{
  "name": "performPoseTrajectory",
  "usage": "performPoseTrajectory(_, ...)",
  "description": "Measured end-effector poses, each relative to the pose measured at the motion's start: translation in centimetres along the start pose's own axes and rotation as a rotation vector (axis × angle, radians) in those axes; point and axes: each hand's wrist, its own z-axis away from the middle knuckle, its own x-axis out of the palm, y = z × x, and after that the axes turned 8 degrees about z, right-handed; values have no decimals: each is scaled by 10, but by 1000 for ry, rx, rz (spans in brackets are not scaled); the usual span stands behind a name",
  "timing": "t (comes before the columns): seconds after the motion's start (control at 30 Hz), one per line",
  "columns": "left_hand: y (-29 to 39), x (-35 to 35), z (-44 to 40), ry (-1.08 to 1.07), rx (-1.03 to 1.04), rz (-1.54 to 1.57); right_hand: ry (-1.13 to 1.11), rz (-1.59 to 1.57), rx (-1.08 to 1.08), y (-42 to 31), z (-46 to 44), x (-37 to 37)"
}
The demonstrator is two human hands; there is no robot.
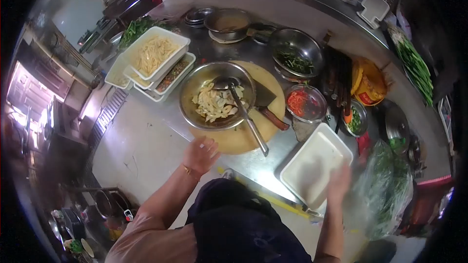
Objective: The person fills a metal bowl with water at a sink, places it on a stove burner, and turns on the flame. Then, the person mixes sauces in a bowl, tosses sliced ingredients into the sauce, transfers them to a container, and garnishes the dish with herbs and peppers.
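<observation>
My left hand is just below the steel mixing bowl, with its fingers loosely bent and nothing visible in them. Pale sliced food lies in the bowl, and a ladle leans in it with its handle over the near rim. Under the bowl is a round cutting board. A cleaver with a wooden handle lies there, its blade partly hidden. My right hand is motion-blurred at the right side of a white rectangular tray; whether it grips the rim is unclear.
Stacked white trays hold pale strips and chopped food at the left. A bowl of greens, a bowl of red slices and a yellow tub stand at the right. A plastic bag of greens sits beside my right arm.
</observation>
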Motion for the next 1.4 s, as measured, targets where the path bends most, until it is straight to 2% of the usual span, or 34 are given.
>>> performPoseTrajectory(0.03, 3, -24, -27, -228, 209, -349, -141, 73, 72, -38, -2, 6)
performPoseTrajectory(0.07, 5, -57, -66, -454, 421, -697, -290, -4, -43, -59, -7, 21)
performPoseTrajectory(0.13, 8, -54, -79, -418, 412, -667, -511, -31, -241, -105, -11, 59)
performPoseTrajectory(0.17, 10, -5, -60, -161, 183, -290, -614, 56, -383, -130, -17, 77)
performPoseTrajectory(0.2, 14, 22, -53, 91, -47, 88, -673, 108, -346, -159, -17, 98)
performPoseTrajectory(0.27, 23, 23, -64, 25, -91, 48, -762, 201, -332, -196, -20, 140)
performPoseTrajectory(0.33, 31, 18, -78, -45, -127, 57, -834, 284, -374, -201, -27, 184)
performPoseTrajectory(0.37, 33, 12, -88, -78, -140, 83, -736, 360, -515, -208, -25, 188)
performPoseTrajectory(0.47, 42, 13, -88, -65, -75, 57, -601, 682, -593, -224, -27, 158)
performPoseTrajectory(0.57, 52, 27, -74, -15, -13, -34, -682, 249, -233, -223, -24, 125)
performPoseTrajectory(0.67, 59, 42, -67, -90, -37, -74, -700, 335, -456, -232, -11, 115)
performPoseTrajectory(0.7, 62, 45, -68, -132, -50, -74, -777, 453, -464, -246, -8, 108)
performPoseTrajectory(0.8, 67, 45, -98, -127, -204, 70, -730, 458, -406, -237, -11, 89)
performPoseTrajectory(0.83, 59, 42, -99, -77, -225, 9, -669, 431, -393, -234, -14, 87)
performPoseTrajectory(0.9, 38, 50, -81, 20, -264, -118, -687, 437, -270, -236, -19, 93)
performPoseTrajectory(1.0, 17, 53, -85, -95, -188, -241, -722, 401, -178, -234, -13, 91)
performPoseTrajectory(1.03, 23, 36, -118, -60, -415, -162, -738, 402, -177, -236, -10, 84)
performPoseTrajectory(1.07, 32, 36, -131, -107, -423, -112, -757, 400, -175, -236, -5, 78)
performPoseTrajectory(1.1, 43, 45, -139, -157, -427, -64, -713, 416, -287, -224, -2, 68)
performPoseTrajectory(1.17, 49, 57, -129, -223, -452, -3, -690, 457, -219, -213, -4, 58)
performPoseTrajectory(1.27, 38, 103, -46, -156, -369, -205, -681, 455, -128, -217, -10, 64)
performPoseTrajectory(1.3, 28, 97, -47, -254, -304, -340, -708, 439, -110, -227, -10, 68)
performPoseTrajectory(1.33, 29, 92, -64, -237, -532, -267, -737, 425, -95, -232, -11, 69)
performPoseTrajectory(1.37, 36, 84, -88, -215, -757, -192, -697, 346, -200, -217, -4, 68)
performPoseTrajectory(1.4, 46, 95, -94, -192, -976, -116, -725, 392, -199, -213, 0, 58)
